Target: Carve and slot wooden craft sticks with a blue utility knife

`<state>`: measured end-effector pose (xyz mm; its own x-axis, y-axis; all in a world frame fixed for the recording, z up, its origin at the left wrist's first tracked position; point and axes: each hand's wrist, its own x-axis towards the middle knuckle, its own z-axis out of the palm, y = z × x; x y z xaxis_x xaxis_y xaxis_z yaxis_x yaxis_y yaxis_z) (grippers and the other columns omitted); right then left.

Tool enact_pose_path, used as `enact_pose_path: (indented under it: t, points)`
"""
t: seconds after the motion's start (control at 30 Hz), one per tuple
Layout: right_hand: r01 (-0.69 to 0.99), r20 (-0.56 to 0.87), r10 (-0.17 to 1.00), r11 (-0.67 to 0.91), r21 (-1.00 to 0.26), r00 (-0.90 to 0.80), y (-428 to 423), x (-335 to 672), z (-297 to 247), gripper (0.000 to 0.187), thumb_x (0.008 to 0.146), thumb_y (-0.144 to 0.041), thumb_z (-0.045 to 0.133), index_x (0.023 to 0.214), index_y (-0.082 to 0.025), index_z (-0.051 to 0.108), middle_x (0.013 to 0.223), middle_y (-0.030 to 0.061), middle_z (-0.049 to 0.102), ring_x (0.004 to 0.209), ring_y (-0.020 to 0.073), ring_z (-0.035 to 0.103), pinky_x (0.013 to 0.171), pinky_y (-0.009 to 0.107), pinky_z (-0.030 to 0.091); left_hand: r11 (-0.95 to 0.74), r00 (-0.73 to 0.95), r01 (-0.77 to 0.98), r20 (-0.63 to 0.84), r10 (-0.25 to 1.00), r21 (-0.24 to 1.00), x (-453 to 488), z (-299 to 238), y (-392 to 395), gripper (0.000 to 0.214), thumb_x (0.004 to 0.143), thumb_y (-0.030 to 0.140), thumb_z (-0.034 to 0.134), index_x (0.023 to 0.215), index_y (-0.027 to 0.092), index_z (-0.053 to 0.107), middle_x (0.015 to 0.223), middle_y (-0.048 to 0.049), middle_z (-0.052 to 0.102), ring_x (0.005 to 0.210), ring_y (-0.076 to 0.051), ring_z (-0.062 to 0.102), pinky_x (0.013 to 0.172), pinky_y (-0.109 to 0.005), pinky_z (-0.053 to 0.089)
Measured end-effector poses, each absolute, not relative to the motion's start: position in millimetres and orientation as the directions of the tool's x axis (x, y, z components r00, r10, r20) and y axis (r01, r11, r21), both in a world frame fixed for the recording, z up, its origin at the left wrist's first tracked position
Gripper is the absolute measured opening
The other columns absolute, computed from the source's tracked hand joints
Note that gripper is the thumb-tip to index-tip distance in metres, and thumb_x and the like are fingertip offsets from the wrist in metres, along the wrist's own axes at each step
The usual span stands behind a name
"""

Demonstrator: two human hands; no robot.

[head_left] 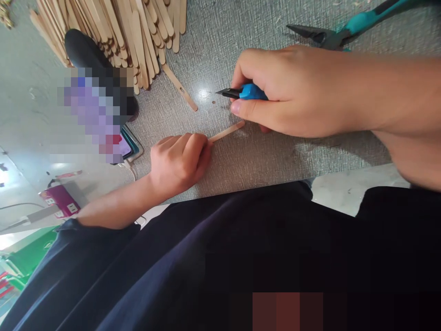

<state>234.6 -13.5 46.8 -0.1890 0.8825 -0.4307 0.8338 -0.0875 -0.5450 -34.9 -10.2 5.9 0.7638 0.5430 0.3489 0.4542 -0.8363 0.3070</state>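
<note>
Head view: a person in a dark top works at a grey table (241,161), with both hands low over its near edge. The left hand (179,161) is curled shut, thumb and fingers pinched on the near end of a thin wooden stick (227,132). The stick lies flat on the table and runs up and to the right until its far end slips under the right hand (292,92). The right hand is closed around a blue-handled knife (241,92), whose dark blade pokes out leftward past the fingertips, just above the stick. Whether the blade touches wood or table cannot be told. Beyond the right hand, pliers (330,39) with teal handles lie on the table, jaws pointing left. At upper left a pile (138,27) of similar sticks fans across the table. One spare stick (179,87) lies just clear of it, angled toward the knife. A black object (86,53), partly blurred out, rests against the pile's left side. A phone (130,146) lies just beside the left hand, at the table's left edge.
</note>
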Motion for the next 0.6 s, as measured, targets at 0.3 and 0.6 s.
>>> enact_pose_path:
  t: [0.3, 0.6]
  points:
    - [0.861, -0.445, 0.881, -0.094, -0.500, -0.162, -17.7, 223.3, 53.5, 0.059, 0.098, -0.063, 0.035, 0.132, -0.035, 0.073, 0.087, 0.0110, 0.079, 0.098, 0.0349, 0.076, 0.091, 0.049, 0.048, -0.826, 0.770, 0.521, 0.299, 0.563, 0.214, -40.3, 3.7, -10.7, 0.034, 0.112, 0.044, 0.065, 0.085, 0.023, 0.066, 0.064, 0.0013, 0.063, 0.056, -0.014, 0.054, 0.060, -0.034, 0.032]
    - [0.884, -0.422, 0.869, 0.035, -0.467, -0.257, -27.7, 226.3, 48.3, 0.039, 0.106, -0.037, 0.050, 0.137, -0.022, 0.067, 0.093, 0.0087, 0.077, 0.083, 0.0297, 0.070, 0.074, 0.042, 0.043, -0.917, 0.866, 0.385, 0.301, 0.398, 0.106, -39.5, 14.7, -43.9, 0.045, 0.118, 0.052, 0.055, 0.115, 0.012, 0.074, 0.110, -0.0199, 0.084, 0.091, -0.029, 0.072, 0.077, -0.045, 0.060]
